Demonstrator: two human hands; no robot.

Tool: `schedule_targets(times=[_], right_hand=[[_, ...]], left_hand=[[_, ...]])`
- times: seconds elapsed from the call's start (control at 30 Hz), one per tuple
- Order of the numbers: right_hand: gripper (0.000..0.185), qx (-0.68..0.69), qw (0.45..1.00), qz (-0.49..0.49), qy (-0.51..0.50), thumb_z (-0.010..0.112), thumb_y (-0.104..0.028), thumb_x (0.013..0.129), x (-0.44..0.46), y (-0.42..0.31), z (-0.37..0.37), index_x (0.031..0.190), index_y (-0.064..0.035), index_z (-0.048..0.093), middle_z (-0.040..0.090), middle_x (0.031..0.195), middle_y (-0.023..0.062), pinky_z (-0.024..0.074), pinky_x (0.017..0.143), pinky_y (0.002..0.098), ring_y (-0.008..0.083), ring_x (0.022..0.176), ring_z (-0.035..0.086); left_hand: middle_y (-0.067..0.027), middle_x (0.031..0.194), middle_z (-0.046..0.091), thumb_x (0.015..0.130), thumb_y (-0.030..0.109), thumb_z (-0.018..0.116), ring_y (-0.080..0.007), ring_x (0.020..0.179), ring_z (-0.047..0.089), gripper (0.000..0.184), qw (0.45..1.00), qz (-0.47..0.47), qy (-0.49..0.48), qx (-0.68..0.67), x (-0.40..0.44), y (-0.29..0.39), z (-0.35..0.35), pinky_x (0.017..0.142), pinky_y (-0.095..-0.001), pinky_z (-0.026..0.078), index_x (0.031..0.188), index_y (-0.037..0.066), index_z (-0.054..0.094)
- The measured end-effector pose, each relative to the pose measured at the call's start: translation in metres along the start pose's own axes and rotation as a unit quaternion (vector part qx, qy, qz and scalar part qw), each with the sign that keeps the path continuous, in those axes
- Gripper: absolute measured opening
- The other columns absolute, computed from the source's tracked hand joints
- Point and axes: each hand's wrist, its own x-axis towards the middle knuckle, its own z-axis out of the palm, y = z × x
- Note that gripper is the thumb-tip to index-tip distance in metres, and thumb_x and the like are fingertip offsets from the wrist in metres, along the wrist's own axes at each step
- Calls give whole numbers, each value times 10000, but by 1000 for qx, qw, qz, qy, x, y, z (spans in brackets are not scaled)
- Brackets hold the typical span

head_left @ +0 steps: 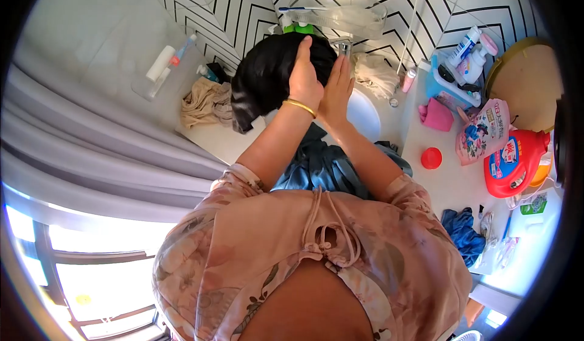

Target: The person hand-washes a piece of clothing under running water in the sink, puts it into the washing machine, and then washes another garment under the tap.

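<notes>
A bunched black cloth (264,70), smooth and slightly shiny, hangs above the counter beside the washbasin. My left hand (306,84), with a gold bangle at the wrist, is closed on its right part; the thumb lies over the cloth and the other fingers are hidden. Close beside it is my right hand (336,94), its fingers stretched out along the cloth's right edge and pointing at the metal faucet (345,48). The white basin (365,114) shows in part below my right hand. Blue-grey fabric (316,164) hangs between my forearms and my body.
Beige cloth (204,100) lies on the counter at left, and cream cloth (374,73) lies behind the basin. On the right surface stand a red detergent bottle (514,164), a pink pouch (483,131), a blue basket (450,85) and a red cap (431,158). A grey curtain (91,140) hangs left.
</notes>
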Motion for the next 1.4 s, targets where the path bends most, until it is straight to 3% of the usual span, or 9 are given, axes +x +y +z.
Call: schedule_targets(times=[0.23, 0.37, 0.57, 0.73, 0.87, 1.0, 1.1, 1.27, 1.4], right_hand=[[569, 173, 969, -13, -178, 629, -222, 654, 68, 20, -23, 1195, -158, 467, 615, 824, 177, 402, 792, 384, 339, 862, 575], [295, -102, 888, -197, -404, 539, -234, 708, 91, 28, -38, 972, -108, 578, 624, 819, 127, 345, 800, 444, 301, 850, 577], [434, -89, 729, -300, -608, 560, -327, 720, 93, 20, -48, 1106, -128, 537, 533, 1122, 119, 376, 880, 307, 265, 1043, 492], [440, -115, 741, -280, -600, 568, -153, 710, 90, 25, -48, 1141, -87, 510, 428, 1224, 163, 337, 916, 407, 310, 1172, 363], [497, -145, 747, -235, -604, 582, -162, 675, 100, 6, -56, 1159, -83, 500, 390, 1232, 149, 324, 921, 416, 325, 1152, 358], [463, -83, 767, -287, -567, 649, -185, 606, 99, -22, -71, 1039, -32, 587, 353, 1252, 172, 222, 979, 460, 343, 1193, 285], [501, -72, 812, -334, -473, 673, -183, 561, 87, -21, -63, 1037, -49, 592, 343, 1270, 164, 225, 980, 458, 330, 1222, 268], [793, -111, 880, -300, -352, 725, -226, 536, 89, -12, -69, 1249, -116, 395, 325, 1296, 157, 233, 979, 470, 346, 1206, 300], [975, 61, 922, -208, -320, 765, -285, 521, 81, 27, -64, 1340, -151, 253, 301, 1313, 167, 262, 958, 487, 363, 1179, 339]], left_hand=[[-65, 965, 573, 732, 50, 568, -162, 920, 537, 260, 968, 98, -165, 159, -17, 18, -11, 836, -260, 414, 988, 8, 547], [-60, 1019, 546, 688, -2, 563, -141, 909, 522, 424, 760, 261, -358, 476, -3, 38, -42, 838, -260, 399, 1103, -2, 472], [-88, 1201, 467, 674, 146, 634, -233, 1134, 402, 655, 554, 265, -525, 589, -16, 44, -16, 968, -316, 302, 1264, 40, 368], [-98, 1318, 364, 602, 302, 755, -219, 1217, 329, 975, 569, 157, -516, 621, -15, 44, -38, 1001, -323, 251, 1343, 27, 183], [-133, 1404, 181, 474, 342, 845, -231, 1253, 268, 1281, 562, 254, -437, 655, -12, 44, -55, 1014, -339, 225, 1371, 39, -17], [-184, 1416, 52, 485, 439, 820, -279, 1302, 146, 1306, 696, 248, -411, 534, 0, 30, -65, 1033, -357, 183, 1361, 22, -55], [-176, 1411, 75, 476, 361, 842, -259, 1265, 242, 1370, 653, 306, -376, 581, 2, 29, -68, 995, -340, 275, 1323, 69, -195], [-159, 1328, 292, 601, 294, 788, -224, 1122, 432, 1173, 704, 255, -368, 551, -1, 27, -60, 936, -317, 353, 1355, 69, -82], [-101, 1068, 526, 728, 167, 682, -185, 992, 507, 563, 707, 248, -346, 564, 14, 20, -71, 877, -289, 379, 1195, 17, 404]])
